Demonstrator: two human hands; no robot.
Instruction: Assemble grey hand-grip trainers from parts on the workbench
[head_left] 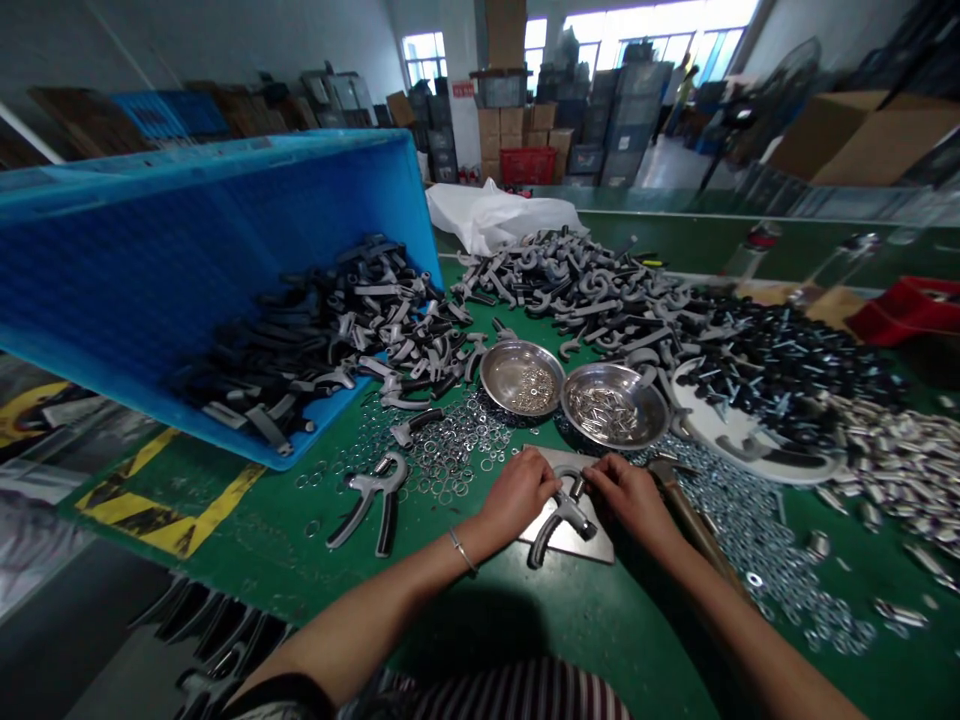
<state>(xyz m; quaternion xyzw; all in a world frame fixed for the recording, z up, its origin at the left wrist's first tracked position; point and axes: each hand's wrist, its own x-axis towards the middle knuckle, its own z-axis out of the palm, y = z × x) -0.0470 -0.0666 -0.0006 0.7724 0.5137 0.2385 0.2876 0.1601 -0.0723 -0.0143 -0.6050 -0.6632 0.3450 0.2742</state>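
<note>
My left hand has its fingers closed on the upper left side of a grey and black hand grip strengthener. It lies over a flat metal plate on the green table. My right hand pinches at the part's right side, beside a small metal cylinder; its fingertips partly cover what they grip. To the left, another hand grip strengthener lies with its two handles spread. A hammer lies just right of my right hand, partly under the forearm.
Behind the plate stand two metal bowls of small parts. A tipped blue crate spills grey handles at left. Loose rings and nuts cover the table. A white plate holds black-headed screws. Metal cylinders lie far right.
</note>
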